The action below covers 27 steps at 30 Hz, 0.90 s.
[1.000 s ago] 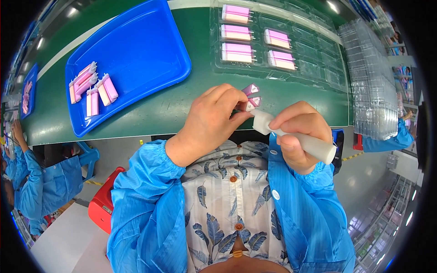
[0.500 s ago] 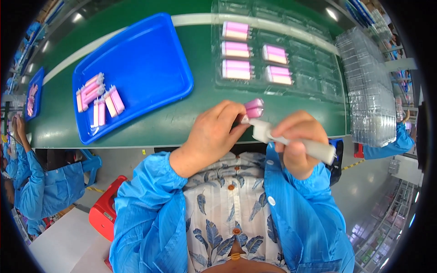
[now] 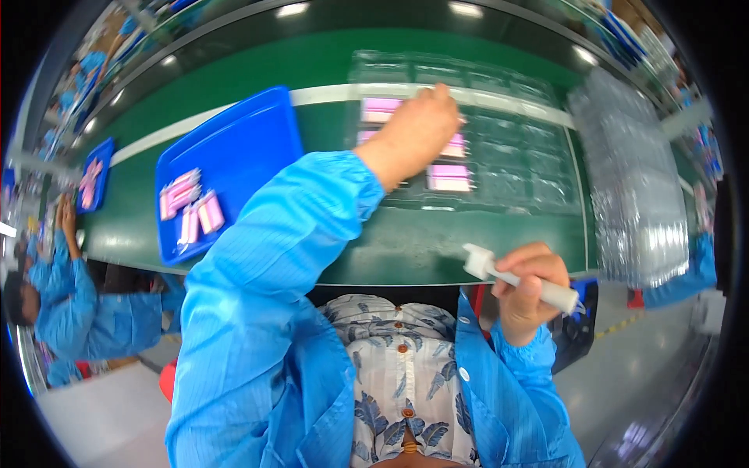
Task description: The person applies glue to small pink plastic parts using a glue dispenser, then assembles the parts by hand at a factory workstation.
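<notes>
Left hand (newly forward) over blocks

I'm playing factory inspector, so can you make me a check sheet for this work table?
Surface: glossy green tabletop
Job's things: pink-and-cream rectangular blocks in a blue rectangular plastic tray and a clear plastic compartment tray
Clutter: stack of clear plastic trays, right
Hands: left hand over the compartment tray, grip hidden; right hand holds a white stick-shaped tool
Cables: nothing seen
Surroundings: person in blue clothing, left
</notes>
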Each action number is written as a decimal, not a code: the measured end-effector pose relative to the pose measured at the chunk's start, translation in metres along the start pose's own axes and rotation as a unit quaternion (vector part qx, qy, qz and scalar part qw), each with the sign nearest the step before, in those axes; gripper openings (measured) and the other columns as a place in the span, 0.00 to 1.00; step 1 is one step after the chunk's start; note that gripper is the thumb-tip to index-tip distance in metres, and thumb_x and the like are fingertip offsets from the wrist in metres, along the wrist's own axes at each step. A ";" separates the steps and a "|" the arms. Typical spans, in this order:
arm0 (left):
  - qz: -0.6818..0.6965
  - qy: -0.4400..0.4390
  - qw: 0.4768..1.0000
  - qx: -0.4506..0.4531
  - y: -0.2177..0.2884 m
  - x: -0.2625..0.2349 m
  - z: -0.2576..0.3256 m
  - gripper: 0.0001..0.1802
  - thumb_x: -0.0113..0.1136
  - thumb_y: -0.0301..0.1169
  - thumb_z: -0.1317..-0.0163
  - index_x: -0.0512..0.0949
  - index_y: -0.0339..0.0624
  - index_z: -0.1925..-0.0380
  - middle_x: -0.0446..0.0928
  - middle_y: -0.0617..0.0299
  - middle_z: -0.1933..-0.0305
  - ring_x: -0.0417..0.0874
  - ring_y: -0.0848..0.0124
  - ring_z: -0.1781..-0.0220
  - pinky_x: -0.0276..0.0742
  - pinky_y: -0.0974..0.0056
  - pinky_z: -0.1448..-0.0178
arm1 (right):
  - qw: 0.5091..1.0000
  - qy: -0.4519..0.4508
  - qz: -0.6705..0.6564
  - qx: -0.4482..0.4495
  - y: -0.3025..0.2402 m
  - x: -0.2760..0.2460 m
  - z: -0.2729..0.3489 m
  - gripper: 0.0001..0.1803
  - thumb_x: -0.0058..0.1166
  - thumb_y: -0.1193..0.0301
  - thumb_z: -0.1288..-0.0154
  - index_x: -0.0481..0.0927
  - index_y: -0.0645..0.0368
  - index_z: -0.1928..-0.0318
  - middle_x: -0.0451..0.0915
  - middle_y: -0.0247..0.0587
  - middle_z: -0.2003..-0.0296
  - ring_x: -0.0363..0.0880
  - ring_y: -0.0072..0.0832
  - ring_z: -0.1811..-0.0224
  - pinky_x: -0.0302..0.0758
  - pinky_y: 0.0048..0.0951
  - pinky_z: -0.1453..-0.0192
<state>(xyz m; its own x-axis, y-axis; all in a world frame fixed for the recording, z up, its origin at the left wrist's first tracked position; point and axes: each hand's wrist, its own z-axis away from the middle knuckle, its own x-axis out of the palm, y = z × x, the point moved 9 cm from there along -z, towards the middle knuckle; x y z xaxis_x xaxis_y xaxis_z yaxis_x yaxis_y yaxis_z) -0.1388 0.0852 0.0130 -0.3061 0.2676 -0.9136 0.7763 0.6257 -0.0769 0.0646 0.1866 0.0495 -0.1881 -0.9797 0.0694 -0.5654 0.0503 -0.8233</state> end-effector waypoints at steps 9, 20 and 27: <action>-0.035 0.082 0.972 -0.217 -0.034 -0.137 0.154 0.05 0.59 0.26 0.49 0.77 0.38 0.70 0.74 0.53 0.66 0.78 0.58 0.60 0.78 0.58 0.56 | 0.999 0.013 0.021 0.024 0.012 -0.002 0.016 0.24 0.52 0.52 0.27 0.70 0.63 0.65 0.76 0.51 0.68 0.66 0.19 0.85 0.67 0.18 0.83; -0.096 -0.055 0.881 -0.461 -0.137 -0.130 0.306 0.20 0.70 0.36 0.46 0.75 0.31 0.62 0.78 0.42 0.62 0.83 0.47 0.63 0.81 0.50 0.61 | 0.997 -0.076 0.001 0.031 -0.003 0.078 0.012 0.22 0.55 0.54 0.28 0.71 0.63 0.65 0.78 0.50 0.67 0.67 0.18 0.83 0.68 0.18 0.79; 0.117 0.179 0.943 -0.253 -0.062 -0.151 0.222 0.12 0.69 0.27 0.46 0.78 0.37 0.63 0.77 0.52 0.65 0.80 0.53 0.66 0.77 0.55 0.62 | 0.997 -0.060 0.046 0.028 -0.003 0.075 0.002 0.16 0.52 0.62 0.27 0.72 0.62 0.65 0.79 0.51 0.67 0.68 0.18 0.81 0.68 0.20 0.76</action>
<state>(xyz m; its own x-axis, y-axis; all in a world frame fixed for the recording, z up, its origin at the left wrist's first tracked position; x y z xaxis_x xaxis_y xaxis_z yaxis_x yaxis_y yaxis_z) -0.0179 -0.1565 0.0672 -0.3955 0.6156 -0.6816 0.5108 0.7642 0.3938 0.0536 0.1123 0.0556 -0.1367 -0.9879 -0.0730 -0.5038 0.1328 -0.8536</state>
